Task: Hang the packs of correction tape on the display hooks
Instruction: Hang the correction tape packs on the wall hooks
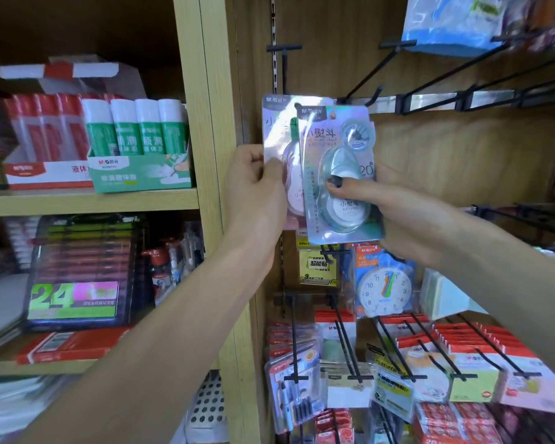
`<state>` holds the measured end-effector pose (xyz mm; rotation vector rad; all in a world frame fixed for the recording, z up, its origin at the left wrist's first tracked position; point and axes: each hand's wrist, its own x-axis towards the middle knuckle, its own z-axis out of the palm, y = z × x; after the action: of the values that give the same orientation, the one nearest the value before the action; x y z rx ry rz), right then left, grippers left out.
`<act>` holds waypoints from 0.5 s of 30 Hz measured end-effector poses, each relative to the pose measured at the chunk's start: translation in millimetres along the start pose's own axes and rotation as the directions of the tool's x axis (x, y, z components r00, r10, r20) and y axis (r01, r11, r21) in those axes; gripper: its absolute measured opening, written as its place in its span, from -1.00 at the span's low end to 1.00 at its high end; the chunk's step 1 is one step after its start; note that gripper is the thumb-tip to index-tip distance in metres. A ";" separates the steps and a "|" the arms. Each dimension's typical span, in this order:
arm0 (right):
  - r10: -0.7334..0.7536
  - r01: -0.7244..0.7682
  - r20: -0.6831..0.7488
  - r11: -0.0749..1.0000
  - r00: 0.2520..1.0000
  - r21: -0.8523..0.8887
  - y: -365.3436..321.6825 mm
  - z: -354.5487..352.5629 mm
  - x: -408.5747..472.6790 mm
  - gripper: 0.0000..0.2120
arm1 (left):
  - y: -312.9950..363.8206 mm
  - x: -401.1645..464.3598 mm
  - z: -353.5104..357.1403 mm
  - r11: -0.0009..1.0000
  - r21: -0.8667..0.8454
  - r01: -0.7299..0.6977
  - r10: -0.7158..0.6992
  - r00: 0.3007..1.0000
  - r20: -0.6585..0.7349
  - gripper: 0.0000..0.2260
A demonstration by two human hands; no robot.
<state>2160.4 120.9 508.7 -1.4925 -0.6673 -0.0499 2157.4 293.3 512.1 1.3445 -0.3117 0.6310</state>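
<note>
Two shiny holographic packs of correction tape overlap in front of the wooden display wall. My left hand [258,184] pinches the left edge of the rear pack [277,133]. The front pack [340,174], with a greenish tape dispenser under its clear blister, is gripped by my right hand [394,206], thumb pressed on the blister. Just above the packs, a bare black display hook [284,70] sticks out from the slotted rail. The tops of the packs sit right below it; I cannot tell whether either hang hole touches the hook.
More black hooks [382,64] line a metal bar [430,100] to the right, one holding a blue pack. Below hang a yellow sticker pack [318,267], a toy clock pack [383,283] and red-topped sticky notes. Left shelves carry glue stick boxes [138,145] and marker sets.
</note>
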 end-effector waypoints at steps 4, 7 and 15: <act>0.015 -0.015 -0.027 1.000 1.000 -0.010 -0.6 1.1 -0.3 -0.60 | -2.3 5.4 2.2 0.998 0.050 -0.041 0.043 0.998 -0.037 -0.87; -0.009 0.012 -0.113 0.999 0.994 0.032 -2.4 4.5 3.4 -0.62 | -3.3 9.9 7.5 0.995 0.093 -0.041 0.047 0.997 -0.062 -0.86; -0.052 0.069 -0.183 0.994 0.982 0.088 -4.1 14.3 11.3 -0.69 | -7.1 16.7 10.4 0.975 0.207 -0.077 0.090 0.994 -0.055 -0.80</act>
<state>2162.5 137.7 516.5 -1.3583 -0.5604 -0.1956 2176.3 286.7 517.9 1.5108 -0.2575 0.7915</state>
